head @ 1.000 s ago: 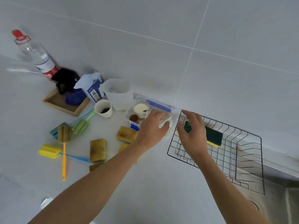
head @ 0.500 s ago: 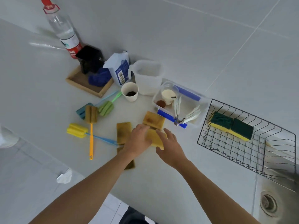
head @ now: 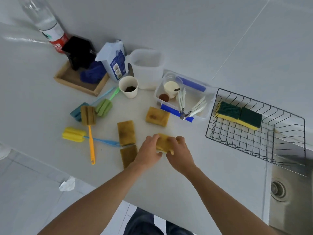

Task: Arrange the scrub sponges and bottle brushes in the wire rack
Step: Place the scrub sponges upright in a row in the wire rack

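Gripping from both sides, a worn yellow sponge [head: 164, 143] on the countertop [head: 211, 180] is pinched by the left hand [head: 149, 152] and right hand [head: 180, 152], probably for lifting. Two green-topped sponges [head: 239, 117] are laid against the wire rack [head: 254, 133]'s far side, likely leaving space; bottle brushes [head: 89, 119] lie well apart, left.

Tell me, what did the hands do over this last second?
Both hands came away from the wire rack, leaving two green-topped sponges side by side in it. They moved left to the counter, where the left hand and right hand now grip one yellow sponge between them. The bottle brushes and other loose sponges lie where they were.
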